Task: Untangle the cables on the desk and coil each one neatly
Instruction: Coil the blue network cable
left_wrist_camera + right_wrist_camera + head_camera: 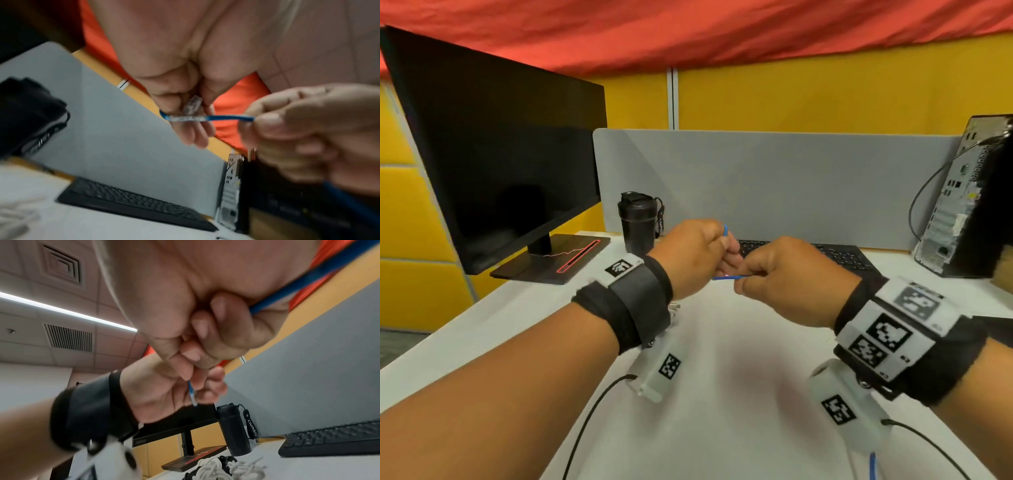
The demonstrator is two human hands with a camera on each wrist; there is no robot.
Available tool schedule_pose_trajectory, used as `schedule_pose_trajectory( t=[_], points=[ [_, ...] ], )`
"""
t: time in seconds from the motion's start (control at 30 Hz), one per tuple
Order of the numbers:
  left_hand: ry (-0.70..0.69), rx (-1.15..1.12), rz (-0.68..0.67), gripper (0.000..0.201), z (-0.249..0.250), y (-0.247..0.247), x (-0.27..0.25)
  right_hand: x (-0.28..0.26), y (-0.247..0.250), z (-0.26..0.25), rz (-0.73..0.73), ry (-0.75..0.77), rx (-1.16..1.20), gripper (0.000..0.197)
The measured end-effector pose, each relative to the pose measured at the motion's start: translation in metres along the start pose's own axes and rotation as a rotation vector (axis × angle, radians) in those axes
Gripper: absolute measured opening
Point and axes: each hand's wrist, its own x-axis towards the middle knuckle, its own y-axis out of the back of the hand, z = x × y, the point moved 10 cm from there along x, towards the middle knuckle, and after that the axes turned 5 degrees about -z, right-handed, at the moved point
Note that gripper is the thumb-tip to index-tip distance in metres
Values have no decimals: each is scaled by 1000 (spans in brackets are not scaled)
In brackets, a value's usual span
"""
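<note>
Both hands are raised above the tabletop (722, 359), in front of the keyboard (835, 255). The left hand (693, 257) pinches the blue cable (228, 118) near its clear plug (192, 105), fingers (197, 133) curled round it. The right hand (787, 277) holds the same cable a little further along, fingers closed tightly on it.

I judge the step is starting a coil. It is better to keep the plug end fixed, feed the cable in equal loops, and not twist it. A tangle of white and black cables (222, 467) still lies on the tabletop beside the keyboard.
</note>
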Motion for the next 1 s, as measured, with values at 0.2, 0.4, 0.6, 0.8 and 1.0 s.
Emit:
schedule_pose_trajectory(
  t=[0.2, 0.4, 0.6, 0.8, 1.0],
  points=[
    [53, -205, -96, 27, -33, -28, 9, 20, 26, 13, -20, -58, -92, 13],
    [89, -773, -213, 33, -50, -50, 23, 50, 43, 27, 20, -64, -76, 14],
    [54, -1257, -455, 24, -45, -50, 21, 65, 14, 51, -1, -111, 566, 12],
    [-46, -1577, -247, 19, -42, -16, 29, 57, -52, 43, -17, -214, 606, 40],
    [-82, -972, 173, 22, -66, 16, 26, 28, -79, 8, -175, -127, 21, 29]
  ],
)
